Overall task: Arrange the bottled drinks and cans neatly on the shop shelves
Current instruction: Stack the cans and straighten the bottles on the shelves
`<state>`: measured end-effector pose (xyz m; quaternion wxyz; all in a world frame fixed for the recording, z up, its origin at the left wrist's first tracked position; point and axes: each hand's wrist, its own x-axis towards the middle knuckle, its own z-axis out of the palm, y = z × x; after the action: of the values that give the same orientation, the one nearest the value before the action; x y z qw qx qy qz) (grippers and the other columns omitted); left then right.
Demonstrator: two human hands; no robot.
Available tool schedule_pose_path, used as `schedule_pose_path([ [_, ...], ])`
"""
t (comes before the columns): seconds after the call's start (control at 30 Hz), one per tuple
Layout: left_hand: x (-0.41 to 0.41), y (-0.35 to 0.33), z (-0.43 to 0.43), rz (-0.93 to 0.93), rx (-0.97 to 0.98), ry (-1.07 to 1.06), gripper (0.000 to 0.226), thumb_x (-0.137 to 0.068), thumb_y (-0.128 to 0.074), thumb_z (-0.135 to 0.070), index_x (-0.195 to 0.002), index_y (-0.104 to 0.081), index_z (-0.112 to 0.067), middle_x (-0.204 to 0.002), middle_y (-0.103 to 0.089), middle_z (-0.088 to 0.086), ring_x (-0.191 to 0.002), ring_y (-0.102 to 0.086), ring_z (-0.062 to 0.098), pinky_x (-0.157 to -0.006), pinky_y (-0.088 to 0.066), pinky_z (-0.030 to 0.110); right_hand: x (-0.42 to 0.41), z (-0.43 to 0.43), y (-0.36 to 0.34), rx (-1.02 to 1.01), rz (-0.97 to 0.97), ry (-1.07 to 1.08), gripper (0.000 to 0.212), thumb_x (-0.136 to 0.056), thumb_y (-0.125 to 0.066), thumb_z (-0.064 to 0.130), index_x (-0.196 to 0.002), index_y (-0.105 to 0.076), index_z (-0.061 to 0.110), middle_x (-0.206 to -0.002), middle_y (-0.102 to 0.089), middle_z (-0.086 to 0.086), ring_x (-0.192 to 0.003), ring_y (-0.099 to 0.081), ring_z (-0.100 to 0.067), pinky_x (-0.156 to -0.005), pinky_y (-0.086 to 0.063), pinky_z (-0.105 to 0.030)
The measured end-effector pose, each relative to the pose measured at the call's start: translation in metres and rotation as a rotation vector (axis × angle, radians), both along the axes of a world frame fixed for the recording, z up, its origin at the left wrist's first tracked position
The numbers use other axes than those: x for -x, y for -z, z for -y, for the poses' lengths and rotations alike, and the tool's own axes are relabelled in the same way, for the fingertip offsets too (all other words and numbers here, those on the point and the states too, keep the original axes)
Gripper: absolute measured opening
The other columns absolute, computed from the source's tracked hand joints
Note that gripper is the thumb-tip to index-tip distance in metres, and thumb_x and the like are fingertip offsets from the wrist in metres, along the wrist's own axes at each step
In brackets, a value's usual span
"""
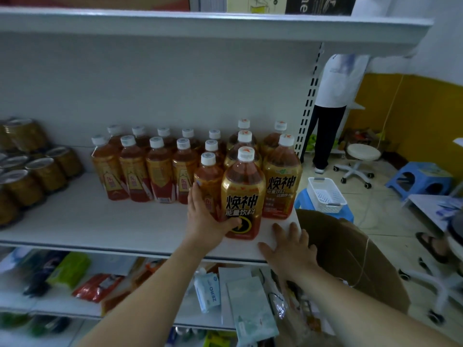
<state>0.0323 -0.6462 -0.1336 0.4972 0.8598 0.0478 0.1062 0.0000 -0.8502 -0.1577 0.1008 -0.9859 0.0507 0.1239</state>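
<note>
Big bottle: a tall plastic bottle of brown drink with a gold and black label and a white cap (242, 196) stands upright near the front of the white metal shelf (100, 221), at its right end. Its long way runs straight up and down.
Row behind it: more big bottles of the same kind (281, 181) stand behind it and to its right.
Small bottle: a smaller brown drink bottle with a red and gold label (208, 186) stands just beside the big one on its left, touching or nearly touching.
Left hand: the left hand (208, 221) is wrapped around the low left side of the big bottle. Its fingers (196, 194) point up between the two bottles and the thumb lies across the front of the label. This hand is the nearer one.
Right hand: the right hand (290, 249) lies flat on the shelf edge, just to the right of the bottle, fingers spread and holding nothing.
Next move, my guess: a push straight back should line it up with its row.
Cans: gold cans with silver tops (37, 176) sit well apart, at the far left.
</note>
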Motion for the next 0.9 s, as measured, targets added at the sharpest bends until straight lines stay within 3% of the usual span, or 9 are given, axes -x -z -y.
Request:
schedule_pose_path([
  [0.1, 0.004, -0.017, -0.019, -0.026, -0.006, 0.053, 0.113, -0.062, -0.081, -0.048, -0.147, -0.008, -0.033, -0.150, -0.022, 0.000, -0.138, -0.027, 0.020, -0.113, -0.029, 0.047, -0.008, 0.006, -0.033, -0.047, -0.026, -0.001, 0.088, -0.075, -0.037, 0.079, -0.148, -0.021, 0.033, -0.156, -0.022, -0.007, -0.143, -0.016, -0.034, -0.113, -0.021, -0.056],
  [0.2, 0.003, -0.039, -0.048, -0.085, -0.190, 0.163, 0.097, -0.077, -0.070, -0.048, -0.150, -0.009, -0.027, -0.158, -0.008, -0.003, -0.144, -0.012, 0.022, -0.116, -0.019, 0.044, -0.017, 0.008, -0.091, -0.107, 0.257, 0.009, 0.092, -0.065, -0.040, 0.081, -0.139, -0.035, 0.028, -0.140, -0.045, -0.009, -0.131, -0.038, -0.032, -0.103, -0.039, -0.049],
  [0.27, 0.005, -0.061, -0.069, -0.144, -0.330, 0.298, 0.096, -0.077, -0.065, -0.058, -0.151, -0.008, -0.032, -0.158, -0.005, -0.011, -0.146, -0.009, 0.020, -0.117, -0.017, 0.045, -0.020, 0.000, -0.132, -0.120, 0.405, -0.018, 0.085, -0.076, -0.047, 0.073, -0.145, -0.029, 0.026, -0.146, -0.039, -0.010, -0.134, -0.034, -0.032, -0.106, -0.037, -0.047],
  [0.37, 0.014, -0.098, -0.099, -0.154, -0.454, 0.465, 0.072, -0.082, -0.063, -0.054, -0.142, -0.030, -0.035, -0.138, -0.030, -0.022, -0.130, -0.029, 0.007, -0.111, -0.027, 0.037, -0.019, -0.036, -0.182, -0.065, 0.421, -0.092, 0.084, -0.081, -0.047, 0.072, -0.148, -0.027, 0.025, -0.154, -0.030, -0.006, -0.139, -0.029, -0.030, -0.110, -0.032, -0.044],
  [0.57, 0.050, -0.139, -0.201, -0.116, -0.597, 0.397, 0.064, -0.076, -0.063, -0.057, -0.133, -0.044, -0.036, -0.133, -0.052, -0.010, -0.113, -0.053, 0.013, -0.097, -0.043, 0.032, -0.020, -0.171, -0.228, -0.041, 0.402, -0.219, 0.083, -0.081, -0.043, 0.075, -0.146, -0.033, 0.024, -0.150, -0.036, -0.004, -0.133, -0.039, -0.029, -0.103, -0.039, -0.042],
  [0.63, 0.066, -0.147, -0.247, -0.120, -0.612, 0.354, 0.058, -0.082, -0.065, -0.046, -0.134, -0.044, -0.032, -0.132, -0.052, -0.005, -0.115, -0.052, 0.016, -0.095, -0.041, 0.028, -0.019, -0.227, -0.233, -0.048, 0.394, -0.258, 0.084, -0.082, -0.042, 0.076, -0.147, -0.030, 0.024, -0.151, -0.035, -0.004, -0.134, -0.038, -0.029, -0.104, -0.038, -0.042],
  [0.77, 0.097, -0.151, -0.349, -0.174, -0.690, 0.266, 0.075, -0.085, -0.063, -0.046, -0.147, -0.028, -0.022, -0.150, -0.036, 0.002, -0.133, -0.039, 0.020, -0.107, -0.032, 0.029, -0.018, -0.349, -0.236, -0.058, 0.379, -0.357, 0.082, -0.082, -0.042, 0.076, -0.145, -0.033, 0.025, -0.147, -0.041, -0.004, -0.128, -0.044, -0.030, -0.100, -0.042, -0.042],
  [0.9, 0.126, -0.153, -0.442, -0.234, -0.641, 0.159, 0.074, -0.086, -0.063, -0.043, -0.148, -0.026, -0.028, -0.151, -0.035, -0.001, -0.132, -0.040, 0.019, -0.103, -0.034, 0.028, -0.016, -0.467, -0.235, -0.078, 0.373, -0.455, 0.080, -0.083, -0.046, 0.072, -0.146, -0.034, 0.024, -0.148, -0.041, -0.005, -0.129, -0.045, -0.029, -0.103, -0.041, -0.041],
])
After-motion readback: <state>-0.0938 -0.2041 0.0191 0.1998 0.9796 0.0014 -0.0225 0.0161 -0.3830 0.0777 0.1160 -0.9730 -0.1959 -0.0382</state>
